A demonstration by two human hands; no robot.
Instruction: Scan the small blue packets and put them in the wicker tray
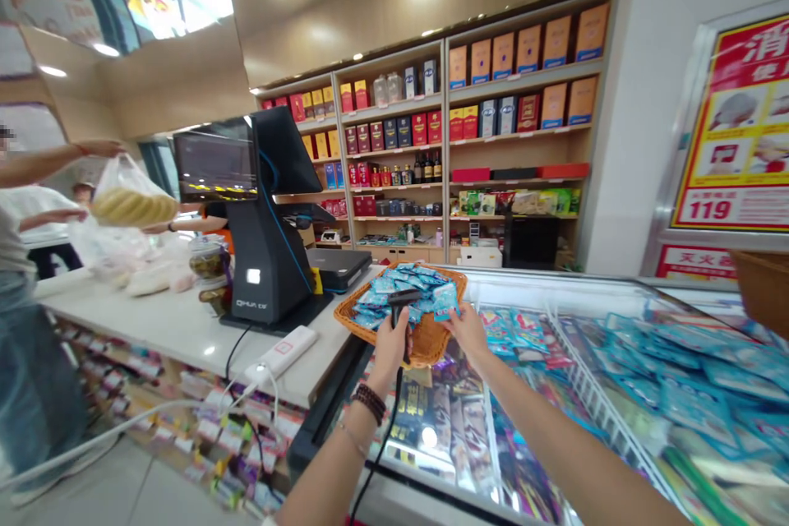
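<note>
My left hand (pixel 393 339) is wrapped round the handle of a black barcode scanner (pixel 403 297), whose cable (pixel 387 436) hangs down past my wrist. The scanner's head is over a woven basket (pixel 430 345) heaped with small blue packets (pixel 379 296). At the basket's right side, my right hand (pixel 467 329) pinches one blue packet (pixel 445 302) between thumb and fingers, close to the scanner head. The basket rests on the glass top of a chest freezer (pixel 419 460), beside the counter edge.
Left of the basket, the counter (pixel 326 362) bears a checkout terminal (pixel 271 263), a white power bank (pixel 289 349) with cables, and a jar (pixel 209 263). A person at far left holds a bag of bananas (pixel 132 201). Right, more blue packets (pixel 696 394) lie in the freezer area.
</note>
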